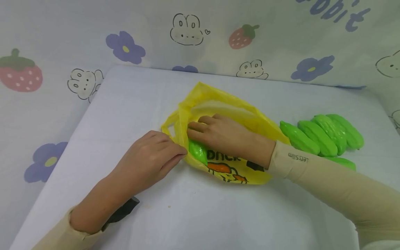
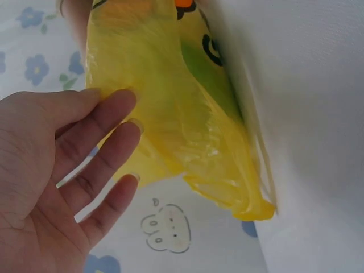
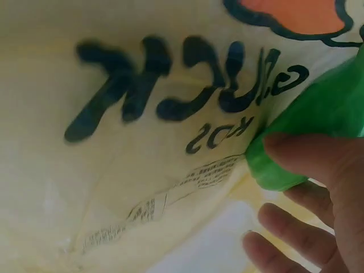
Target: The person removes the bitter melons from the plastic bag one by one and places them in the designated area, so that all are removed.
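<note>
A yellow plastic bag (image 1: 212, 93) printed with a duck and dark lettering lies on its side, its mouth facing left. My left hand (image 1: 153, 156) pinches the near rim between thumb and index finger; in the left wrist view the other fingers (image 2: 96, 207) are spread. Inside the mouth, my right hand (image 1: 218, 133) holds a glossy green bitter melon (image 1: 197, 152). The right wrist view shows the thumb over that bitter melon (image 3: 318, 108) and the index finger beneath it. Part of it is hidden by the hand.
Several more green bitter melons (image 1: 328, 133) lie side by side right of the bag, one partly behind the right sleeve (image 1: 331, 187). A white cloth covers the table (image 1: 200, 218). Behind stands a patterned backdrop (image 1: 215, 34). Something dark (image 1: 125, 210) shows under the left wrist.
</note>
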`<state>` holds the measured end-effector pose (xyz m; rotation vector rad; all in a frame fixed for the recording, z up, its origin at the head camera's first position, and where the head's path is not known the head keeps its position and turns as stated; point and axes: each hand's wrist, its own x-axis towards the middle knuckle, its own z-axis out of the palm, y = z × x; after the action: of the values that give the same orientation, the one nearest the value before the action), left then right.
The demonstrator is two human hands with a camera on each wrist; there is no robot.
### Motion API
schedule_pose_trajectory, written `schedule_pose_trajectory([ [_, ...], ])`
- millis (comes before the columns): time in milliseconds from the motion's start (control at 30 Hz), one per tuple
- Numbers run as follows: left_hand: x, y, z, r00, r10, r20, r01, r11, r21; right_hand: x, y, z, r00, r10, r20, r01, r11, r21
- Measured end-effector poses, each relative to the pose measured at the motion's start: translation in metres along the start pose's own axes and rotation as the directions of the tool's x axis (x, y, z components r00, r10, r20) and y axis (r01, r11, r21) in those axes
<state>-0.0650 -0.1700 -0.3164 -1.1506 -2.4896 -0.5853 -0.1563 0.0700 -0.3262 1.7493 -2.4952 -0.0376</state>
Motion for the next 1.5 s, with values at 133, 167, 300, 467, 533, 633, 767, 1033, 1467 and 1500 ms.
schedule_pose_trajectory([
  [133,0.0,0.0,0.0,1.0,0.001,0.002,-0.001,1.0,0.003,-0.003,0.0,0.0,0.998,0.049,0.035,-0.051,0.997,0.063],
  [167,0.001,0.0,0.0,1.0,-0.001,0.003,0.001,1.0,0.003,-0.004,0.0,-0.001,0.997,0.056,0.045,-0.059,0.996,0.066],
  [300,0.001,0.001,0.0,1.0,-0.008,0.005,0.008,1.0,0.006,-0.008,-0.002,-0.002,0.996,0.069,0.056,-0.073,0.995,0.067],
  [467,0.001,0.001,0.0,1.0,-0.017,0.004,0.017,1.0,0.009,-0.014,-0.003,-0.008,0.998,0.058,0.008,-0.058,0.996,0.069],
  [533,0.001,0.001,0.0,1.0,-0.019,0.0,0.019,1.0,0.01,-0.017,-0.001,-0.011,0.998,0.055,-0.025,-0.053,0.995,0.084],
  [633,0.001,0.001,0.0,1.0,-0.02,-0.008,0.02,1.0,0.012,-0.025,0.001,-0.019,0.996,0.07,-0.058,-0.065,0.993,0.095],
  [767,0.0,0.0,-0.001,1.0,-0.023,-0.012,0.023,1.0,0.013,-0.039,0.002,-0.034,0.991,0.106,-0.082,-0.097,0.99,0.105],
  [1033,0.0,0.001,-0.002,0.999,-0.047,0.0,0.047,0.999,0.015,-0.074,-0.002,-0.051,0.977,0.146,-0.156,-0.125,0.982,0.139],
  [1467,0.001,0.001,-0.002,0.998,-0.065,0.014,0.064,0.998,0.023,-0.135,-0.006,-0.062,0.947,0.227,-0.229,-0.193,0.967,0.164],
  [1500,0.0,0.001,-0.002,0.998,-0.066,0.014,0.065,0.998,0.023,-0.14,-0.007,-0.063,0.942,0.242,-0.232,-0.208,0.964,0.164],
])
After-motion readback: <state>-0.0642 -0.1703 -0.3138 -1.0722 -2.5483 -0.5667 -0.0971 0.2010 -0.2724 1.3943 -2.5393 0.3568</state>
